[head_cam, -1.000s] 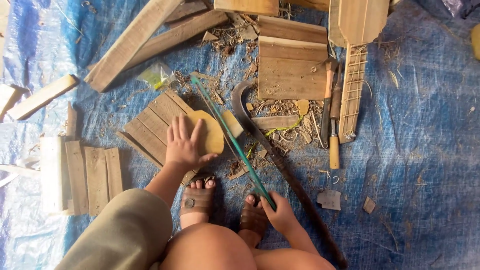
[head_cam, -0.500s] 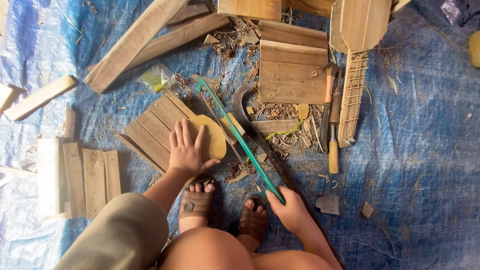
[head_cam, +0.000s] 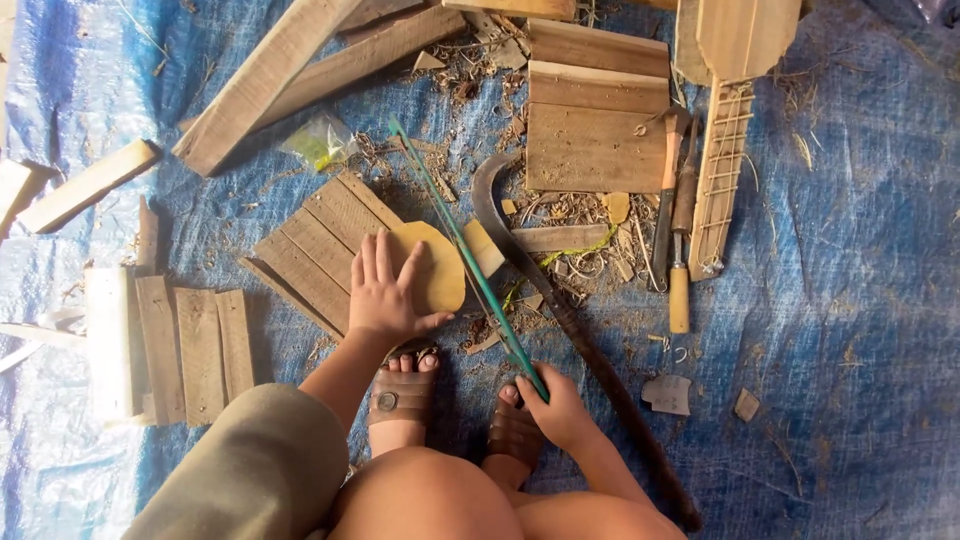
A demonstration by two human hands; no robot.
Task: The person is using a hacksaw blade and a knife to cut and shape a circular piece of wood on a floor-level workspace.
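Head view: you sawing a rounded wood piece on a blue tarp spread over the ground.

Your left hand lies flat with fingers spread on the rounded wood piece, pinning it to the slatted panel; your right hand is closed around the handle of the green-framed saw, whose blade runs just beside the piece's right edge. The tarp is wrinkled and littered with shavings and offcuts. Just right of the piece lies a curved dark blade on a long handle; farther right, a wooden-handled chisel and a fretted neck. Above the piece lie flat boards; to its left, short slats.
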